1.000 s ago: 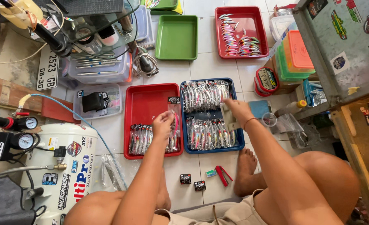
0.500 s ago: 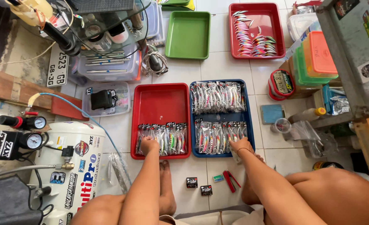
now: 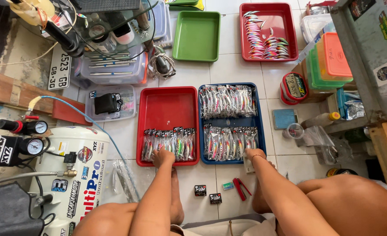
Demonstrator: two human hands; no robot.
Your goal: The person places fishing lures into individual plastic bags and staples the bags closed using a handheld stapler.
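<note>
Place: a home workshop on a tiled floor (image 3: 235, 70).
Signs: trays of packed fishing lures (image 3: 227, 101), an air compressor tank (image 3: 77, 175), tool boxes (image 3: 114, 72).

Both arms are bare all the way up, no sleeves anywhere in sight. The left hand (image 3: 163, 156) carries nothing, no ring or band that I can make out. On the right hand (image 3: 253, 155) side there's a thin band (image 3: 257, 157) circling the wrist, slim and plain, too small to tell its make. The knees and thighs are bare too, and so are the two feet (image 3: 176, 205), no shoes or socks. Down at the bottom edge there's a strip of light beige shorts (image 3: 228, 227), with a seam or drawstring showing at the middle of the cloth.
</note>
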